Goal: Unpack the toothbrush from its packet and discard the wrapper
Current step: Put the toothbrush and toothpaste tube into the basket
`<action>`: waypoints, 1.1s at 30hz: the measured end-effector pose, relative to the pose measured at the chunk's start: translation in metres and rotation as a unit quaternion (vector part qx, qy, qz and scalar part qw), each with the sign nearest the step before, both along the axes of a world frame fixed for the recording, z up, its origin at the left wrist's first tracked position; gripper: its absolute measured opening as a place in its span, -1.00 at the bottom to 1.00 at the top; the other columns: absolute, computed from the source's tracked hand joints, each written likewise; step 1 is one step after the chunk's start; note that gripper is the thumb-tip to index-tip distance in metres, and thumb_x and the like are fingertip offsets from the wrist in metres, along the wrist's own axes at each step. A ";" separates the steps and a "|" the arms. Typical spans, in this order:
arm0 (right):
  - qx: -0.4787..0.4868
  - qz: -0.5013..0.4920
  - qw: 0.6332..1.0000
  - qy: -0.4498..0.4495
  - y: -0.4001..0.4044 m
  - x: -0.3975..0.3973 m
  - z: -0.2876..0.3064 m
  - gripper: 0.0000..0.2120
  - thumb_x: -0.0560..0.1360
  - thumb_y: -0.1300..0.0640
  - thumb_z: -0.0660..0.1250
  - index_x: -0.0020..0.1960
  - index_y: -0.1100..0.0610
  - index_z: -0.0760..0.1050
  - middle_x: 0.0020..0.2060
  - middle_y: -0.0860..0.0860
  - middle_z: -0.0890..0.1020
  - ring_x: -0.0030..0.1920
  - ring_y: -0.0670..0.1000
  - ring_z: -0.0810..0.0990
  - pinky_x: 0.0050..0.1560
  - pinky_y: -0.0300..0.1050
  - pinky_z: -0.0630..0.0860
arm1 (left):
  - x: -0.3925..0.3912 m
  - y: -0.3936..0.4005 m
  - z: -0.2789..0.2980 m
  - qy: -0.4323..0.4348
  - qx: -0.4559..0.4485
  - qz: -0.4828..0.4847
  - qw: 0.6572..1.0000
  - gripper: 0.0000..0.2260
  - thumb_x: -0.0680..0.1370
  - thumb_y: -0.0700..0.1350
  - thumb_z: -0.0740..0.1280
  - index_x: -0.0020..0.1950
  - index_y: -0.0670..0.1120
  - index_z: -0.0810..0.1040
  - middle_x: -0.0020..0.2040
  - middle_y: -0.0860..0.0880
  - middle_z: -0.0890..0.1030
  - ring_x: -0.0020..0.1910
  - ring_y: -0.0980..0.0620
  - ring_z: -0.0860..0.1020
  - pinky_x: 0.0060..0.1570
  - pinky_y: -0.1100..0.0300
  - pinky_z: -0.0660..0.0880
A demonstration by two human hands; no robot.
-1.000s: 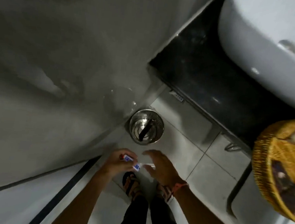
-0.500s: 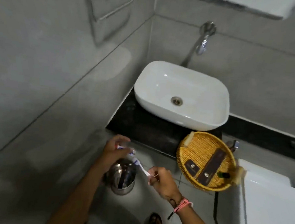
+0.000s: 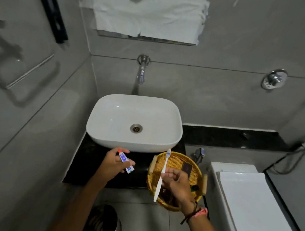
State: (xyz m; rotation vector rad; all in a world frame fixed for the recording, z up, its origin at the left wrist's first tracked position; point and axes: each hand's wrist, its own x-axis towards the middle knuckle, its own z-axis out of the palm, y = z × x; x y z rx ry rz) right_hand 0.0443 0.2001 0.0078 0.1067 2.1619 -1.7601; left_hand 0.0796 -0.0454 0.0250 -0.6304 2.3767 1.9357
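Observation:
My right hand (image 3: 176, 183) holds a bare white toothbrush (image 3: 162, 173) by the middle of its handle, bristle end up, in front of the wicker basket. My left hand (image 3: 112, 165) grips a small blue-and-white toothpaste tube (image 3: 125, 162) with a red cap, above the black counter. A steel waste bin (image 3: 104, 223) stands on the floor below my left forearm. No wrapper shows in either hand.
A white basin (image 3: 134, 123) sits on the black counter (image 3: 88, 159) under a wall tap (image 3: 141, 72). The round wicker basket (image 3: 176, 159) holds dark sachets. A white toilet (image 3: 247, 203) is at the right. Grey tiled walls close in left and behind.
My view has swung up from the floor and bin to the basin. Both hands rose to counter height; the toothbrush now stands upright in my right hand, apart from the tube in my left.

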 end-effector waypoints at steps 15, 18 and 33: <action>0.221 -0.024 0.974 -0.033 0.034 -0.117 -0.059 -0.83 0.51 0.27 0.43 -0.26 0.18 0.59 -0.03 0.32 0.73 0.04 0.29 0.71 0.19 0.19 0.62 | -0.077 0.087 -0.019 -0.080 -0.064 -0.132 0.986 -0.53 0.34 -0.20 0.65 0.16 -0.24 0.56 0.06 -0.21 0.72 0.04 -0.19 0.73 0.08 -0.14 0.69; 0.227 -0.022 0.973 -0.036 0.038 -0.124 -0.070 -0.86 0.50 0.26 0.45 -0.01 0.35 0.65 -0.02 0.29 0.73 0.05 0.26 0.71 0.21 0.17 0.62 | -0.085 0.091 -0.026 -0.090 -0.064 -0.088 0.990 -0.57 0.33 -0.21 0.65 0.10 -0.26 0.60 0.01 -0.23 0.74 -0.06 -0.17 0.75 -0.09 -0.03 0.72; -0.070 0.071 0.993 -0.070 0.018 -0.099 -0.018 -0.71 0.48 0.18 0.51 0.18 0.24 0.64 -0.01 0.26 0.74 -0.07 0.14 0.70 0.07 0.09 0.58 | -0.107 0.086 -0.038 -0.065 -0.110 -0.193 0.973 -0.82 0.31 -0.12 0.67 -0.21 -0.02 0.70 -0.23 0.00 0.75 -0.29 0.17 0.70 -0.29 0.38 0.61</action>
